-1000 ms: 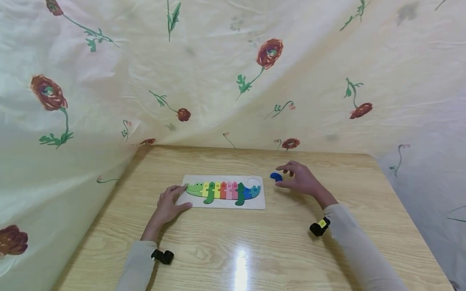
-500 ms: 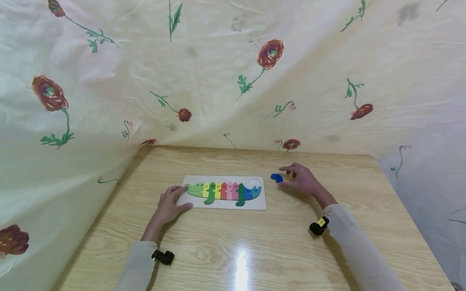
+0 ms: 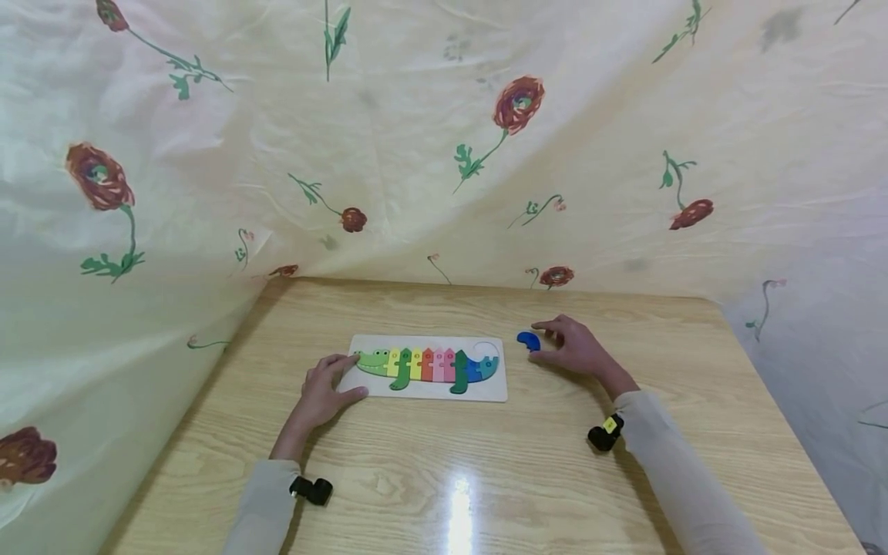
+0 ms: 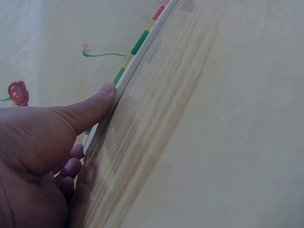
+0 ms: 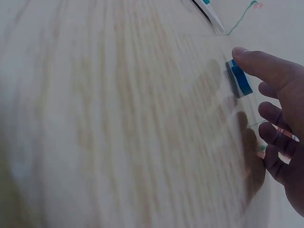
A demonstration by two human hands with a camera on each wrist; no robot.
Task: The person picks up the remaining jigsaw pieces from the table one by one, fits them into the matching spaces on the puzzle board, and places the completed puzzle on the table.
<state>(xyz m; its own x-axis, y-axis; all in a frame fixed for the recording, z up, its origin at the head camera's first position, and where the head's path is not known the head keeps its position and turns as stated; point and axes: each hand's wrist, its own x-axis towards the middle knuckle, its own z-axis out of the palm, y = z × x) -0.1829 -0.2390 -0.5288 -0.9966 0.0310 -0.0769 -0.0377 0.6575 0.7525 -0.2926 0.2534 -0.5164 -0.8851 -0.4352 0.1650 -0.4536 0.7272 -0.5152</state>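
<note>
A crocodile puzzle board lies flat on the table, its coloured wooden pieces set in a row. My left hand holds the board's left end, thumb along the near edge and index finger on the crocodile's green head. The left wrist view shows the thumb against the board's side edge. Right of the board lies a curved blue puzzle piece. My right hand is beside it, thumb touching its near end and index finger behind. In the right wrist view the thumb tip partly covers the blue piece.
The wooden table reaches back to a floral curtain, which also hangs along both sides. A curved outline is drawn at the board's right end. Both wrists wear small black cameras.
The right thumb and index finger have shifted slightly around the blue piece, which has turned a little. The left hand and the board have stayed put.
</note>
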